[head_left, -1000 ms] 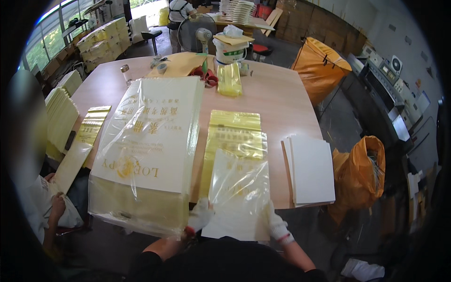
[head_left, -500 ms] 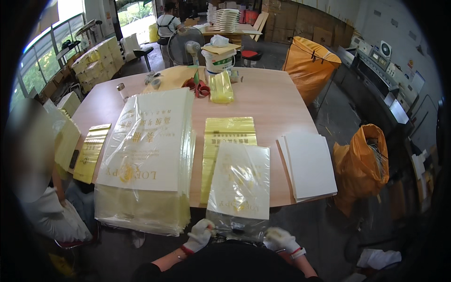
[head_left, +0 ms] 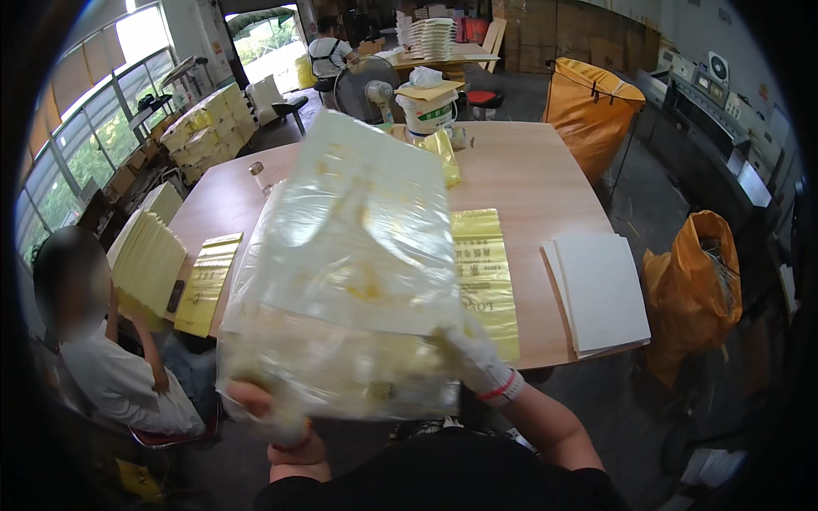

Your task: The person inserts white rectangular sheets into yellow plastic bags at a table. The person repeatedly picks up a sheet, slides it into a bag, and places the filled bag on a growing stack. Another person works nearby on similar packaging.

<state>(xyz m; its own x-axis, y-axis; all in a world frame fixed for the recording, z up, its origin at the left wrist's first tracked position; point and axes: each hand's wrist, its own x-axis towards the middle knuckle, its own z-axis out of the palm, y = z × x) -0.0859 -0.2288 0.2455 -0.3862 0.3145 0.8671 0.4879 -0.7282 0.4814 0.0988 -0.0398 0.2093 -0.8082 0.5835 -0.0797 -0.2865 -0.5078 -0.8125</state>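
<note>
A clear plastic bag (head_left: 358, 247) with a white sheet inside and gold print is held up tilted in front of me, blurred by motion. My left hand (head_left: 268, 413), in a white glove with bare fingertips, grips its lower left corner. My right hand (head_left: 481, 358), gloved in white with a red cuff, is closed at its lower right edge. Behind the raised bag, the stack of similar bags is mostly hidden. Right of it lies a yellow printed bag (head_left: 490, 281) on the table.
White sheets (head_left: 601, 294) lie at the table's right. Another yellow bag (head_left: 209, 285) and a phone (head_left: 176, 295) are at the left, near a seated person (head_left: 128, 375). A white bucket (head_left: 428, 111) and fan (head_left: 366, 89) stand at the far side; orange sacks (head_left: 694, 298) stand right.
The filled bag has risen from the table's front edge and swung left, over the stack. Both hands moved with it, and the view has shifted to the left.
</note>
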